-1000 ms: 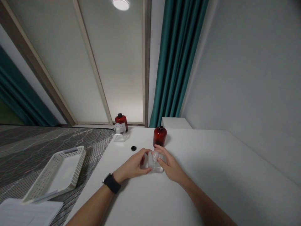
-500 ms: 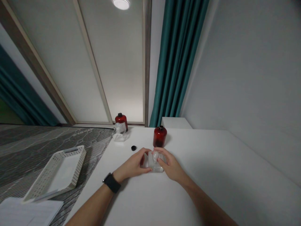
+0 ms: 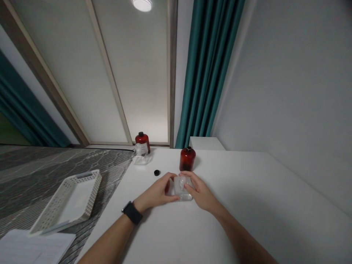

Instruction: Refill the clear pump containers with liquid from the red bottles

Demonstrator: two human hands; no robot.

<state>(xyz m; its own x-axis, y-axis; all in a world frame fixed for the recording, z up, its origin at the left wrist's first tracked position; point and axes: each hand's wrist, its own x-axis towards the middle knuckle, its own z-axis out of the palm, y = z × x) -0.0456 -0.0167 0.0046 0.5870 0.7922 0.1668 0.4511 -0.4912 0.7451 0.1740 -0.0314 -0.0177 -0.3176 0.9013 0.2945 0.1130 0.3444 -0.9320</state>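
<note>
In the middle of the white bench [image 3: 170, 234] there's a little clear bottle [image 3: 184, 197], looks like glass, with both hands on it. The left hand [image 3: 158, 191] is curled in a wide C around the bottle's left side, fingers up at the back and thumb down near the front edge. The right hand [image 3: 202, 192] is more closed up, thumb and fingers pinched around the rounded top [image 3: 182, 181]. Can't tell if that top is a loose stopper or part of the bottle, it's too washed out. There's a black watch [image 3: 132, 213] on the left wrist.

Just behind the right hand's fingertips stands a dark red bottle [image 3: 187, 160], upright, and its neck looks open. A small black cap [image 3: 156, 172] sits on the bench off to the left of it. Further back, at the far left corner, there's a red bottle with a white label [image 3: 142, 139] wearing a black cap, and another clear bottle [image 3: 140, 160] right in front, overlapping it from here.

Left of the bench, down on the grey patterned surface [image 3: 115, 161], you've got a white holey basket [image 3: 95, 190], with some papers [image 3: 35, 249] at its near end.
</note>
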